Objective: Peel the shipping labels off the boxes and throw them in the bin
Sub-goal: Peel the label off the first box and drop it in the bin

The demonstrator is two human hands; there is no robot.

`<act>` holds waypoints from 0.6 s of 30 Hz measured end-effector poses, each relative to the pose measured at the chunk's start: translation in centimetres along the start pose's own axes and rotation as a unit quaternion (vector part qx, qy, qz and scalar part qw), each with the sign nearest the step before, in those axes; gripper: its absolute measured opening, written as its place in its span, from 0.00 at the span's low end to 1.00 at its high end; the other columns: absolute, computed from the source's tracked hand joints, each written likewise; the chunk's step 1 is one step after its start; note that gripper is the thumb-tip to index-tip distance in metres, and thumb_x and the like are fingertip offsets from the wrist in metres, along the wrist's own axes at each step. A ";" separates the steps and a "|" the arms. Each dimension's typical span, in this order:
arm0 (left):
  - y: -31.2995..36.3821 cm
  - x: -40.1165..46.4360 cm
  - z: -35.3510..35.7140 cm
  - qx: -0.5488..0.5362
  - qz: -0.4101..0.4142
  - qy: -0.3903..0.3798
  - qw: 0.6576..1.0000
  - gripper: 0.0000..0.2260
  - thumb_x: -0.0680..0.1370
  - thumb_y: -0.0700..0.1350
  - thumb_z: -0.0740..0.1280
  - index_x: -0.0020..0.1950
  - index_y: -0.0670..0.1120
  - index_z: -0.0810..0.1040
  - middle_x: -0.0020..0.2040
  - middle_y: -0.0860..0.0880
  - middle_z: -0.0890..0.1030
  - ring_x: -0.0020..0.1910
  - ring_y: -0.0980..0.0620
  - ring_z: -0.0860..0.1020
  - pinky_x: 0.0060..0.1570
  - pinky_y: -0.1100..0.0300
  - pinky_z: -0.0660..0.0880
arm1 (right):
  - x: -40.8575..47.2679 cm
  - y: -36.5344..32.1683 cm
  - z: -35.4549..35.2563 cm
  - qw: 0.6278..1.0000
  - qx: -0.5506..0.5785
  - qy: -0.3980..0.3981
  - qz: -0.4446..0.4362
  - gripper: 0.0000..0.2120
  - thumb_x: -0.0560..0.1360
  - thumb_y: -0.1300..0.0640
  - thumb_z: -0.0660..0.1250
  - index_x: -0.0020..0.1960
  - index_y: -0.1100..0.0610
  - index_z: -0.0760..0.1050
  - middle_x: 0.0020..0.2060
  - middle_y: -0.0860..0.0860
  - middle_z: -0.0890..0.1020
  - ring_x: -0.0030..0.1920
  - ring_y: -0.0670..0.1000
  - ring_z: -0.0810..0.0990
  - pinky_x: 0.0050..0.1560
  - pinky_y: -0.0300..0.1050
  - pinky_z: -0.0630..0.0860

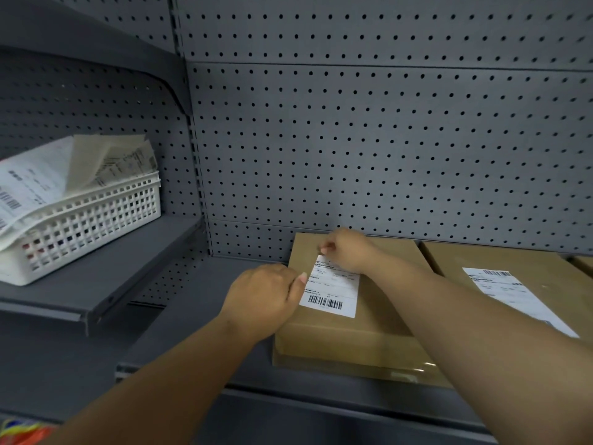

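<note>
The shipping label lies flat on the nearer cardboard box on my grey shelf. My right hand pinches its top edge with curled fingers; my left hand presses the box beside the label's left edge, fingers curled. A 2nd labelled box sits just right. A white basket of peeled labels stands on the left shelf.

We face a dark grey perforated metal back panel with rows of small round holes, and two flat grey metal shelves, the left one set higher.
</note>
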State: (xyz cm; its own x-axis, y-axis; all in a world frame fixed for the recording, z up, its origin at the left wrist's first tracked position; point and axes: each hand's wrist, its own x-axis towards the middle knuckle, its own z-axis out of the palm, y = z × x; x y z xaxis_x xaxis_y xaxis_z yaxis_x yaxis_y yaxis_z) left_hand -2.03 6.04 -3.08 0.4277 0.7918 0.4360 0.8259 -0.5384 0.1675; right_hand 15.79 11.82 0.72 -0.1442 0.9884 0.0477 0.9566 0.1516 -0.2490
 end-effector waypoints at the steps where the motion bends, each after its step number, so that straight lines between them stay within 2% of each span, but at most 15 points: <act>1: 0.0 0.0 0.0 0.000 -0.002 0.000 1.000 0.20 0.81 0.52 0.48 0.46 0.46 0.77 0.45 0.49 0.80 0.45 0.50 0.76 0.45 0.55 0.73 | -0.1 -0.1 0.2 1.000 -0.017 0.005 -0.021 0.13 0.79 0.61 0.58 0.56 0.60 0.80 0.50 0.53 0.82 0.54 0.55 0.78 0.56 0.46 0.73; 3: 0.1 -0.1 0.0 0.002 -0.004 0.000 1.000 0.20 0.81 0.52 0.48 0.47 0.47 0.77 0.46 0.49 0.80 0.46 0.50 0.76 0.45 0.55 0.73 | 0.1 -0.3 0.5 0.997 -0.063 0.007 -0.048 0.12 0.77 0.63 0.59 0.51 0.61 0.81 0.37 0.48 0.76 0.47 0.53 0.76 0.50 0.43 0.72; 4: 0.1 -0.1 0.1 0.004 -0.004 -0.001 1.000 0.20 0.81 0.52 0.48 0.47 0.47 0.77 0.45 0.49 0.80 0.45 0.50 0.76 0.45 0.55 0.72 | 0.4 -0.5 0.6 0.996 -0.083 0.005 -0.044 0.11 0.76 0.65 0.59 0.49 0.61 0.81 0.36 0.48 0.74 0.44 0.52 0.74 0.46 0.42 0.71; 6: 0.1 -0.1 0.1 0.008 -0.004 -0.002 1.000 0.20 0.81 0.52 0.48 0.46 0.46 0.76 0.44 0.49 0.80 0.45 0.50 0.76 0.44 0.55 0.72 | 0.5 -0.9 0.7 0.993 -0.113 0.012 -0.036 0.10 0.73 0.69 0.60 0.45 0.61 0.80 0.43 0.54 0.78 0.42 0.53 0.74 0.41 0.43 0.69; 9: 0.0 -0.2 0.2 0.005 -0.006 0.005 1.000 0.20 0.81 0.52 0.48 0.44 0.46 0.76 0.43 0.49 0.79 0.43 0.50 0.76 0.43 0.55 0.72 | 0.2 -1.2 1.1 0.986 -0.147 0.036 -0.072 0.10 0.72 0.71 0.60 0.47 0.64 0.78 0.51 0.58 0.79 0.46 0.56 0.77 0.43 0.44 0.70; 11: 0.1 -0.3 0.3 0.003 -0.006 0.011 1.000 0.20 0.81 0.52 0.48 0.44 0.46 0.76 0.42 0.49 0.79 0.43 0.50 0.76 0.42 0.55 0.72 | -0.3 -0.9 0.8 0.987 -0.134 0.039 -0.085 0.10 0.73 0.69 0.59 0.47 0.65 0.78 0.52 0.58 0.78 0.49 0.57 0.78 0.47 0.45 0.73; 14: 0.0 -0.3 0.4 0.004 -0.008 0.013 1.000 0.20 0.81 0.52 0.48 0.45 0.46 0.77 0.43 0.50 0.79 0.43 0.50 0.76 0.42 0.56 0.71 | -1.5 0.2 -0.8 0.994 -0.071 0.031 -0.075 0.09 0.72 0.65 0.61 0.45 0.66 0.80 0.46 0.57 0.80 0.46 0.58 0.79 0.48 0.51 0.78; 16: 0.0 -0.3 0.4 0.005 -0.009 0.014 1.000 0.20 0.81 0.52 0.48 0.44 0.46 0.77 0.42 0.50 0.79 0.42 0.50 0.76 0.42 0.56 0.71 | -2.5 0.9 -1.7 0.997 -0.021 0.023 -0.065 0.08 0.73 0.63 0.62 0.43 0.62 0.80 0.38 0.49 0.79 0.42 0.52 0.78 0.43 0.44 0.76; 18: 0.1 -0.3 0.4 0.009 -0.009 0.013 1.000 0.20 0.81 0.52 0.48 0.44 0.46 0.77 0.42 0.49 0.79 0.42 0.50 0.76 0.42 0.56 0.71 | -3.3 1.1 -2.0 0.998 0.013 0.021 -0.059 0.07 0.73 0.62 0.64 0.43 0.59 0.81 0.37 0.45 0.78 0.39 0.45 0.75 0.40 0.38 0.73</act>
State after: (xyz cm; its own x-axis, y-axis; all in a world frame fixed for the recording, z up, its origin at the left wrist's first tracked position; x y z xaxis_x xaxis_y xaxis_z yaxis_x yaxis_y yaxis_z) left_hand -1.95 5.89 -3.51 0.4032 0.7933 0.4562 0.8402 -0.5184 0.1588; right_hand 17.79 8.73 2.26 -0.2436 0.9627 0.1180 0.9265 0.2670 -0.2652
